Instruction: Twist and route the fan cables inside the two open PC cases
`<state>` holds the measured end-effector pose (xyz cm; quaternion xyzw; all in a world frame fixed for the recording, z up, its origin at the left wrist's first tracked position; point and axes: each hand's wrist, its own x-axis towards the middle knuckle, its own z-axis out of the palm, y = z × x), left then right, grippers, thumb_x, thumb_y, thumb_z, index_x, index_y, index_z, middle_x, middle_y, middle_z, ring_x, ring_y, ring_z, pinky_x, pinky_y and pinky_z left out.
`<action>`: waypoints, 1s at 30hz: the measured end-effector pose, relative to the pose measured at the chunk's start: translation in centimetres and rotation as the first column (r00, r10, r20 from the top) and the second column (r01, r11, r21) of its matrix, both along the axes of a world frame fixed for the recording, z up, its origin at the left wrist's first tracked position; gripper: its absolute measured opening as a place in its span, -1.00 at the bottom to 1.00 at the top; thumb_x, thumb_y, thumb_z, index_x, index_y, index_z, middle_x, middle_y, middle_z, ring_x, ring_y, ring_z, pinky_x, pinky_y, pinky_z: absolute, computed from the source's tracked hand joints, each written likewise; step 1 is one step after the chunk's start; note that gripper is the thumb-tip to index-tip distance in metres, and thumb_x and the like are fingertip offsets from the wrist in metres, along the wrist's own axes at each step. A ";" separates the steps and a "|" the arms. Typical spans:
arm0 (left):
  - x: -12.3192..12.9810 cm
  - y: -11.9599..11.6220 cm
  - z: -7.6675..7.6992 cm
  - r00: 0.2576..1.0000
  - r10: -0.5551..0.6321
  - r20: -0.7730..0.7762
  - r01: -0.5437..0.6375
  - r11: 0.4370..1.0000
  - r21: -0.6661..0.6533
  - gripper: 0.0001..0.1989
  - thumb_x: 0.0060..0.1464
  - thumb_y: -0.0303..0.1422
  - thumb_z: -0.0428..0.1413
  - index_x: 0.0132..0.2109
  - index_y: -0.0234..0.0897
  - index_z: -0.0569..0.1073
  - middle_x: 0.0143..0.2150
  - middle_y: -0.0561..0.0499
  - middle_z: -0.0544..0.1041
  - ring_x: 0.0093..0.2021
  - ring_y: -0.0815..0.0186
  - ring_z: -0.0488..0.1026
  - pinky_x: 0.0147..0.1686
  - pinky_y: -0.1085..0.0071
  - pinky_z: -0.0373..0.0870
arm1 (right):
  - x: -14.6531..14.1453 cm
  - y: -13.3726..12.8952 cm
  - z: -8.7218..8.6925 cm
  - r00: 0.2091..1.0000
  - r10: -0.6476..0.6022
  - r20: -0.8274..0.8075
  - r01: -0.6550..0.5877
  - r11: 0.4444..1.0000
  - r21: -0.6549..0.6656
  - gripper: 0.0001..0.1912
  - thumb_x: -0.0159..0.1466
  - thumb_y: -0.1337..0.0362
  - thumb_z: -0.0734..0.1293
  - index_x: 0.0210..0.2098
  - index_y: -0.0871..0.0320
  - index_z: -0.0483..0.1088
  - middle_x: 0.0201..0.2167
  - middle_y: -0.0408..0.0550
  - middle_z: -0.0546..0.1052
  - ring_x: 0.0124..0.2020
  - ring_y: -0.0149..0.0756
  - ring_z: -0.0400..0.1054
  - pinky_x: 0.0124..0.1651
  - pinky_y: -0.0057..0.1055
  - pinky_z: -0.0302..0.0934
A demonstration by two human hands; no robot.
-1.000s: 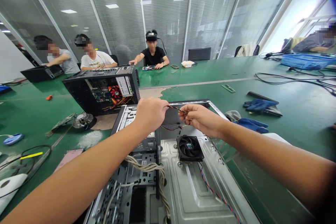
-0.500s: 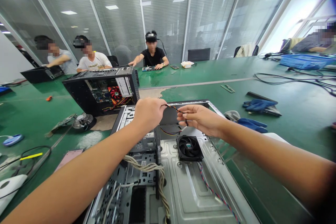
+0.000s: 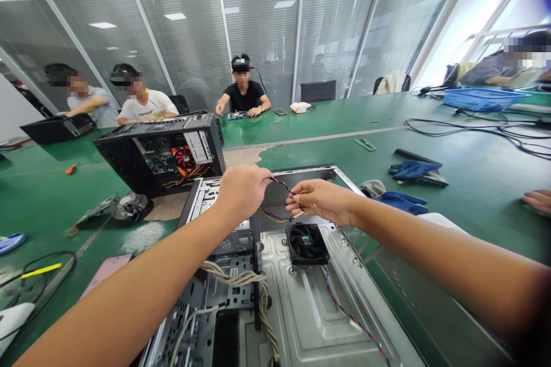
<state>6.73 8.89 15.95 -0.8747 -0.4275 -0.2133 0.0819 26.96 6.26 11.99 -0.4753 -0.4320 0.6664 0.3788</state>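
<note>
A thin twisted cable, black with orange strands, stretches between my two hands above the open computer case. My left hand is closed on one part of it, and my right hand pinches it a short way to the right. Just below my right hand a black case fan sits on the metal panel, trailing a red and blue twisted wire. Another coloured wire with a white plug hangs beneath my fingers. A bundle of beige cables crosses the drive bay side.
A second computer tower with a red fan stands ahead on the left. Blue gloves lie at the right, with a blue basket and black cables farther off. Several people sit around the green table.
The view has shifted slightly to the right. My right hand has come a little nearer the left, and the cable bows more between them. A person's hand now shows at the right edge.
</note>
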 end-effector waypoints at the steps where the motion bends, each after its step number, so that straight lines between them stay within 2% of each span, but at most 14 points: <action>1: 0.0 0.0 0.0 1.000 -0.012 0.000 0.012 1.000 -0.010 -0.77 0.21 -0.33 0.03 -0.16 -0.16 0.60 -0.24 0.00 0.63 -0.23 0.21 0.49 -0.27 0.32 0.29 | 0.0 0.0 0.0 1.000 -0.008 -0.001 0.008 1.000 0.002 -0.84 0.16 0.54 0.33 -0.42 0.19 0.34 -0.39 -0.02 0.52 -0.39 -0.37 0.48 -0.21 -0.36 0.43; 8: 0.1 -0.3 0.3 0.992 -0.092 -0.091 0.088 0.995 -0.053 -0.76 0.21 -0.33 0.02 -0.14 -0.13 0.59 -0.28 0.00 0.62 -0.26 0.19 0.47 -0.30 0.32 0.27 | -0.2 0.1 0.0 0.992 -0.112 0.057 0.111 0.994 0.017 -0.80 0.09 0.60 0.37 -0.46 0.21 0.33 -0.46 -0.12 0.46 -0.41 -0.40 0.48 -0.20 -0.37 0.45; 13: 0.2 -0.7 0.5 0.975 -0.157 -0.160 0.152 0.988 -0.039 -0.75 0.21 -0.37 -0.02 -0.19 -0.19 0.57 -0.32 -0.02 0.59 -0.28 0.20 0.45 -0.29 0.32 0.26 | -0.3 0.2 -0.1 0.984 -0.154 0.093 0.152 0.988 0.035 -0.81 0.10 0.61 0.34 -0.48 0.22 0.35 -0.56 -0.17 0.41 -0.50 -0.44 0.44 -0.28 -0.43 0.45; 17: 0.4 -1.2 0.6 0.967 -0.154 -0.202 0.150 0.988 -0.034 -0.77 0.20 -0.33 -0.03 -0.23 -0.24 0.53 -0.34 -0.05 0.56 -0.29 0.20 0.45 -0.30 0.32 0.25 | -0.4 0.3 -0.2 0.973 -0.197 0.120 0.192 0.980 0.058 -0.82 0.11 0.61 0.31 -0.46 0.23 0.36 -0.57 -0.18 0.40 -0.52 -0.42 0.44 -0.31 -0.41 0.44; 22: 0.6 -1.3 0.4 0.959 -0.123 -0.254 0.107 0.991 -0.076 -0.68 0.26 -0.33 -0.14 -0.25 -0.26 0.50 -0.32 -0.05 0.56 -0.30 0.19 0.48 -0.32 0.31 0.27 | -0.4 0.1 0.0 0.952 -0.224 0.209 0.213 0.974 0.076 -0.82 0.13 0.60 0.26 -0.46 0.22 0.32 -0.58 -0.16 0.41 -0.55 -0.44 0.40 -0.34 -0.41 0.40; 25: 0.5 -1.1 0.2 0.950 -0.129 -0.283 0.110 0.991 -0.081 -0.68 0.26 -0.36 -0.14 -0.27 -0.27 0.49 -0.33 -0.06 0.56 -0.32 0.20 0.49 -0.35 0.33 0.27 | -0.3 0.3 -0.2 0.927 -0.197 0.318 0.169 0.979 0.113 -0.85 0.10 0.56 0.30 -0.46 0.21 0.33 -0.57 -0.14 0.43 -0.53 -0.43 0.38 -0.39 -0.47 0.32; 27: 0.5 -0.9 0.1 0.942 -0.161 -0.294 0.142 0.986 -0.086 -0.69 0.26 -0.36 -0.13 -0.25 -0.27 0.50 -0.33 -0.06 0.56 -0.32 0.20 0.49 -0.35 0.33 0.27 | -0.1 0.4 -0.4 0.889 -0.154 0.432 0.092 0.983 0.160 -0.87 0.07 0.53 0.32 -0.45 0.19 0.34 -0.58 -0.13 0.43 -0.51 -0.40 0.36 -0.42 -0.47 0.26; 30: 0.6 -1.0 0.1 0.920 -0.219 -0.324 0.198 0.975 -0.098 -0.72 0.25 -0.36 -0.10 -0.23 -0.27 0.50 -0.32 -0.06 0.57 -0.30 0.19 0.50 -0.34 0.33 0.28 | -0.2 0.5 -0.7 0.726 -0.130 0.675 -0.118 0.944 0.309 -0.87 0.03 0.46 0.35 -0.41 0.18 0.36 -0.52 -0.10 0.45 -0.45 -0.32 0.33 -0.37 -0.39 0.19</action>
